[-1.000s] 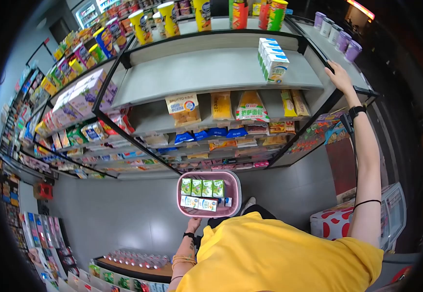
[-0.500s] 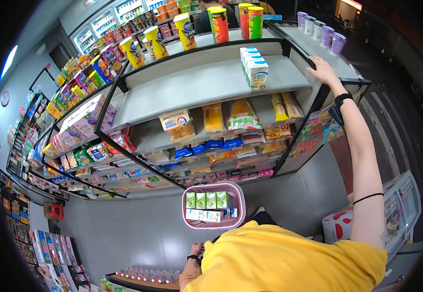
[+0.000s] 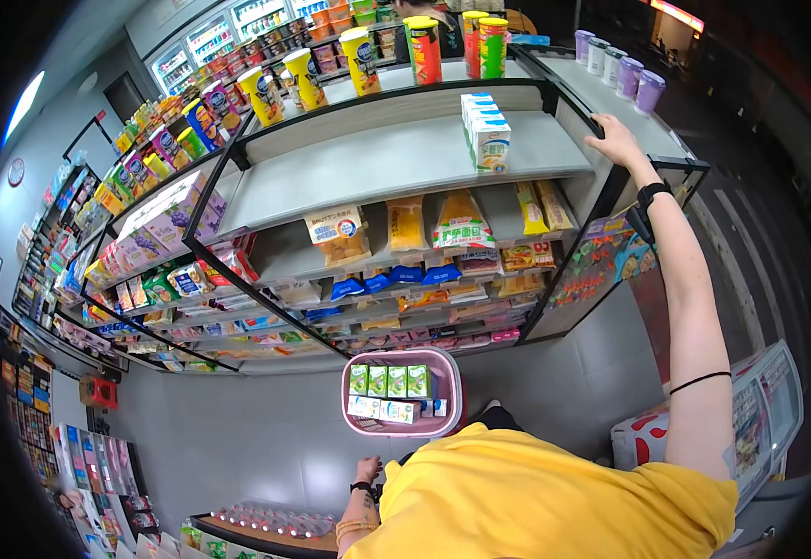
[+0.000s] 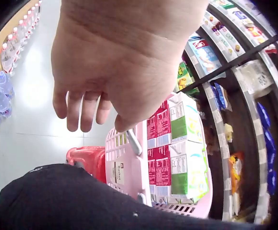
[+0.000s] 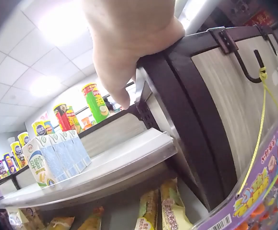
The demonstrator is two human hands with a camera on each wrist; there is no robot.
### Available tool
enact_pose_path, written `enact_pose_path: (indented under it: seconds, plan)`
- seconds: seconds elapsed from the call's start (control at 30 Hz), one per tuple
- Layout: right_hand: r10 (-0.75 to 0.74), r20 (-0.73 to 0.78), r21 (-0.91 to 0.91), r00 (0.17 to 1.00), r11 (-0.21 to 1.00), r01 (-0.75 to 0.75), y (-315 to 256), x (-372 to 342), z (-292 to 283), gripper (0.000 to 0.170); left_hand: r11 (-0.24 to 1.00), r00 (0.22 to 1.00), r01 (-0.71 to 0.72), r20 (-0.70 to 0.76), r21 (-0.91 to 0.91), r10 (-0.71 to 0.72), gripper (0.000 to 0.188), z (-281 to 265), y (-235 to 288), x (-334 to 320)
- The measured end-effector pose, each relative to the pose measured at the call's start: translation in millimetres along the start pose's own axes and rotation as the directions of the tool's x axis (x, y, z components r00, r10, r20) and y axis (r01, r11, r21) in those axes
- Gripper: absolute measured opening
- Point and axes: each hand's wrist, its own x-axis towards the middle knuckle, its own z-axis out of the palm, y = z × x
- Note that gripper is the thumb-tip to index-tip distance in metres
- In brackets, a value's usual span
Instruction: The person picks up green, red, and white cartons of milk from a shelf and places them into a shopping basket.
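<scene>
My left hand (image 3: 366,469) hangs beside the pink basket (image 3: 396,432) on the floor, apart from its rim and holding nothing. In the left wrist view, its fingers (image 4: 87,112) droop loosely above the basket's near side. Green cartons (image 3: 389,380) stand in a row inside, with white cartons (image 3: 382,410) in front of them. Up at the shelf unit's top right corner, my right hand (image 3: 618,140) rests over the black frame (image 5: 189,120), its thumb hanging on the shelf side. White milk cartons (image 3: 489,140) stand in a row on the top shelf, left of that hand.
Bagged bread (image 3: 338,235) and other snacks fill the lower shelves. Chip canisters (image 3: 361,61) line the unit's top ledge, and purple and white cups (image 3: 627,76) stand on the right-hand ledge. Behind my left arm are bottles (image 3: 270,522). A glass-lidded case (image 3: 767,410) stands at right.
My left hand has moved back from the basket's rim and now hangs clear of it. My right hand stays on the shelf frame. The head view has tilted up slightly.
</scene>
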Motion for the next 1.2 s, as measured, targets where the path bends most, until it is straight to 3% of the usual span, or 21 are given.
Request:
enact_pose_path:
  seconds: [0.23,0.33,0.43,0.53,0.77,0.8,0.9,1.1,1.2]
  plan:
    - [-0.012,0.007,0.011,1.0,1.0,0.012,0.0,0.3,-1.6,0.072,0.998,0.998,0.057,-0.027,0.038,-0.056,0.039,5.5,-1.9,-9.6]
    - [-0.025,0.0,0.004,1.0,1.0,0.025,3.6,2.2,1.5,0.073,0.997,0.997,0.071,0.009,0.006,-0.071,0.047,2.9,-14.8,1.1]
    - [-0.024,-0.005,-0.001,1.0,1.0,0.024,5.2,3.3,4.5,0.074,0.989,0.988,-0.128,-0.081,0.074,0.134,0.061,9.9,-14.5,11.3]
    - [-0.024,0.004,0.012,1.0,1.0,0.024,4.7,3.8,2.2,0.075,0.767,0.827,-0.347,-0.209,0.54,0.522,0.073,18.2,-1.8,5.7]
    - [-0.04,0.006,0.015,0.999,0.999,0.04,9.9,6.5,6.3,0.074,0.736,0.923,-0.369,0.129,0.567,0.364,0.073,15.3,15.6,16.0]
    - [-0.037,0.007,0.012,0.999,0.999,0.037,11.0,7.1,7.2,0.074,0.773,0.953,-0.298,0.135,0.559,0.27,0.073,17.6,15.8,16.4]
    - [-0.052,0.005,0.009,0.999,0.999,0.052,13.0,9.1,8.4,0.075,0.804,0.961,-0.272,0.189,0.53,0.2,0.078,24.4,12.6,16.0]
    - [-0.043,0.009,-0.005,0.999,0.999,0.043,14.7,9.9,9.6,0.074,0.733,0.902,-0.322,-0.041,0.599,0.429,0.098,34.7,21.0,0.0]
    - [-0.052,0.01,-0.006,0.999,0.999,0.052,17.1,11.2,11.4,0.074,0.689,0.885,-0.335,-0.036,0.643,0.464,0.102,35.6,27.5,-1.3]
